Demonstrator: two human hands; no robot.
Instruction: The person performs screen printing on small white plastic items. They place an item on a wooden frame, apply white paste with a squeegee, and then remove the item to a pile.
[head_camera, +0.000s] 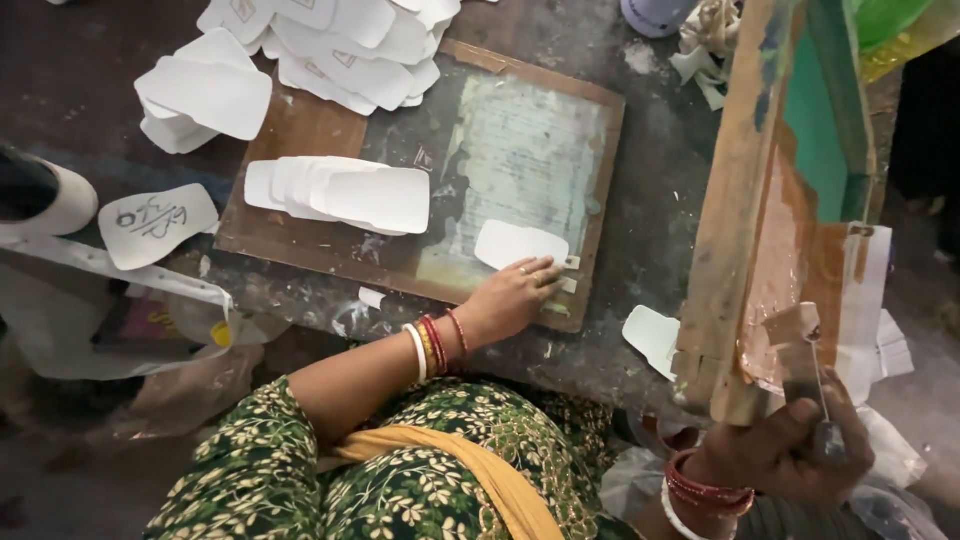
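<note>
My left hand (515, 295) rests on the near edge of a brown printing board (300, 225), its fingertips on a small white card piece (515, 243) lying on the board's pale stained middle. My right hand (785, 450) grips the handle of a squeegee (800, 365) at the lower end of a raised wooden screen frame (740, 200), which is tilted up on the right. A fanned row of white card pieces (340, 190) lies on the left part of the board.
Heaps of white card pieces (330, 45) lie at the back and back left (200, 95). One marked card (155, 222) sits at the left beside a white bowl (45, 195). Another white piece (652, 335) lies by the frame. A plastic sheet (110, 320) hangs at the left.
</note>
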